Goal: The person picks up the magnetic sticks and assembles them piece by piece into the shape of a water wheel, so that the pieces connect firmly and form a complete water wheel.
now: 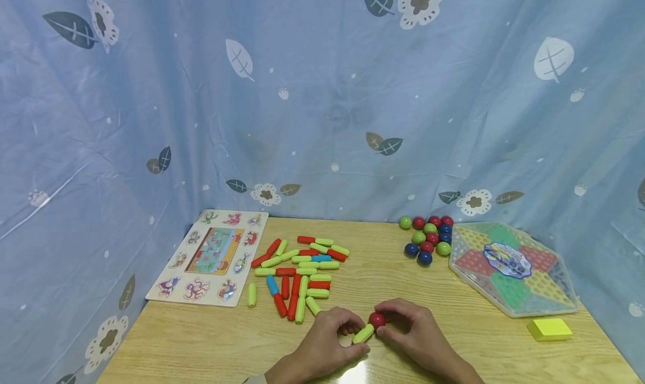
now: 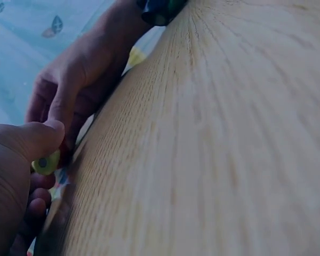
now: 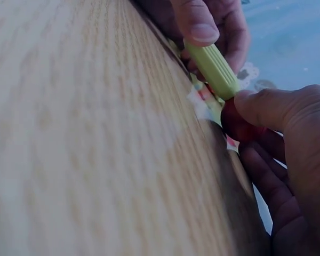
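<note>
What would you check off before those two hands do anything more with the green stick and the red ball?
1. Left hand grips the green stick: ok, thumb and fingers pinch it in the right wrist view.
2. Right hand holds the red ball: ok, fingers curl round it.
3. Stick end meets the ball: ok, they touch in the right wrist view; whether they are joined, cannot tell.
4. Bare table around the hands: ok, the stick pile lies beyond the left hand.
5. Spare balls stay put: ok, clustered beside the hexagonal board.
6. Yellow block out of the way: ok, off to the right.
</note>
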`<state>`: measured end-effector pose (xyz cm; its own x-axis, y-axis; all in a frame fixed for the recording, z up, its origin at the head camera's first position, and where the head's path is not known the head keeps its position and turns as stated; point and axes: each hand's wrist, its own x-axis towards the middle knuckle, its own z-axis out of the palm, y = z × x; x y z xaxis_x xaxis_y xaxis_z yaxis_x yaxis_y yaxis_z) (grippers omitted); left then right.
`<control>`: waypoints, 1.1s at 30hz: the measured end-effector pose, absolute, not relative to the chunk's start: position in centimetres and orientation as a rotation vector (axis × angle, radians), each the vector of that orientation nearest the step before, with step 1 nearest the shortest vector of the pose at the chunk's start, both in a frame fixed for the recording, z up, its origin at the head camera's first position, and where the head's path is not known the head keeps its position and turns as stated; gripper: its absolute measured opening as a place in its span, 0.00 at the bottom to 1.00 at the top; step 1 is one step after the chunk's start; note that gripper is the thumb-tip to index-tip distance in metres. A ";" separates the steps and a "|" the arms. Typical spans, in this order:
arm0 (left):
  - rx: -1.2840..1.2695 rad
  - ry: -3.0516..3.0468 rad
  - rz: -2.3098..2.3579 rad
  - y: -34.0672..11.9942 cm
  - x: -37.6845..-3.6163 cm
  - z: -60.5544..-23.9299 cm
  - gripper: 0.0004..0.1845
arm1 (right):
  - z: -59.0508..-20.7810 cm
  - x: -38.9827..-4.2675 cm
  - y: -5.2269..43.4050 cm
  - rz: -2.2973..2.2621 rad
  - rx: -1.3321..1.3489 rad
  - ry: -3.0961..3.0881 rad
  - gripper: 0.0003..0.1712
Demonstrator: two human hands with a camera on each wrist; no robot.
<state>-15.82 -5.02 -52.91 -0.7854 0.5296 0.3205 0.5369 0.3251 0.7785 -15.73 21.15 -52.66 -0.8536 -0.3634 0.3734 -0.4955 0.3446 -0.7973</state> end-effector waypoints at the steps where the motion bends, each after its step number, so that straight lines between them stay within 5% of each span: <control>1: -1.028 -2.552 -1.494 -5.0 -15.8 -52.9 0.12 | -52.7 -15.7 21.1 1.531 0.784 -2.469 0.18; 10: -1.061 -2.530 -1.549 -5.2 -15.9 -52.8 0.15 | -52.7 -15.8 21.1 1.473 0.756 -2.475 0.17; 21: -1.240 -2.310 -2.360 -11.8 -18.9 -49.9 0.25 | -52.2 -15.7 22.4 1.495 0.745 -2.575 0.15; 33: -1.081 -2.606 -1.950 -22.5 -20.9 -48.0 0.17 | -52.5 -15.9 23.0 1.593 0.776 -2.561 0.16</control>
